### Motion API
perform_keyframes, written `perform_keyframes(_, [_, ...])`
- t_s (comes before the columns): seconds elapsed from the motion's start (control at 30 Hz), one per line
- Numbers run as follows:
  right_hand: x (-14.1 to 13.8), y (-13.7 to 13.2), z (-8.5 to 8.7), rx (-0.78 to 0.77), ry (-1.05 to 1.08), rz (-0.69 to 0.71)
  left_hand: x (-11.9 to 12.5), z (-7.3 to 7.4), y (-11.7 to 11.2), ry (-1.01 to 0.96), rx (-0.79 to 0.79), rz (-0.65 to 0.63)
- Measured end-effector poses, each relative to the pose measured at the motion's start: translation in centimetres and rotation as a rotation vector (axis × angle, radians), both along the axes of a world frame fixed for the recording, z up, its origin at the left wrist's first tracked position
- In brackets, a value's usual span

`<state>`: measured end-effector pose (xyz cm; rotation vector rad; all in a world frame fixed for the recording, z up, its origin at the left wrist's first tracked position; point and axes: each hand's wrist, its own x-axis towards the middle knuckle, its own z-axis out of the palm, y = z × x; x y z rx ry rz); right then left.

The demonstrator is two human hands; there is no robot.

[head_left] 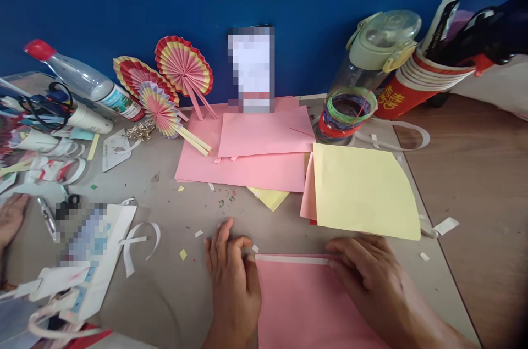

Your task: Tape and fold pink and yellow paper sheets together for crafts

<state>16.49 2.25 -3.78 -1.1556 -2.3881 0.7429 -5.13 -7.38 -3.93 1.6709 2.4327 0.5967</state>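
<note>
A pink paper sheet [305, 305] lies at the near edge of the table, its far edge folded over into a narrow strip [292, 259]. My left hand [231, 277] pinches the strip's left end, fingers pressed together on the fold. At the strip's right end my right hand [371, 277] presses on the fold with curled fingers. Both hands grip the same sheet.
A yellow sheet [363, 189] and more pink sheets [256, 151] lie just beyond. Three folded paper fans [165, 85] stand at the back left, with a plastic bottle [82, 82], a tape roll [348, 112], stacked red cups [416, 82]. Another person's hand [10, 217] rests at far left.
</note>
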Motion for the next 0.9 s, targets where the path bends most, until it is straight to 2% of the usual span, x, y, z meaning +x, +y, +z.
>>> perform_keyframes(0.13, [-0.1, -0.1, -0.1, -0.012, 0.01, -0.015, -0.2, 0.3, -0.6, -0.075, 0.175, 0.071])
perform_keyframes(0.17, [-0.1, -0.1, -0.1, -0.01, 0.008, -0.018, -0.2, 0.5, -0.9, -0.068, 0.226, 0.053])
perform_keyframes(0.23, [-0.2, -0.2, -0.1, 0.001, 0.003, -0.024, -0.1, 1.0, -1.6, 0.003, 0.293, -0.083])
perform_keyframes(0.3, [-0.3, -0.2, -0.1, 0.002, 0.002, -0.03, 0.1, 1.4, -2.2, 0.098, 0.312, -0.355])
perform_keyframes(0.37, [-0.5, -0.2, 0.0, -0.007, 0.014, -0.041, 0.5, 1.6, -2.3, 0.167, 0.336, -0.571])
perform_keyframes(0.43, [-0.6, -0.2, 0.2, -0.022, 0.028, -0.054, 1.0, 1.7, -1.9, 0.198, 0.341, -0.702])
perform_keyframes(0.5, [-0.6, -0.1, 0.3, -0.023, 0.039, -0.066, 1.6, 1.8, -1.2, 0.203, 0.309, -0.779])
perform_keyframes(0.67, [-0.5, 0.1, 0.7, -0.014, 0.06, -0.067, 3.0, 1.5, 0.2, 0.228, 0.227, -0.857])
perform_keyframes(0.9, [-0.6, 0.4, 1.1, -0.02, 0.046, -0.072, 3.6, 0.4, 0.3, 0.252, 0.21, -0.923])
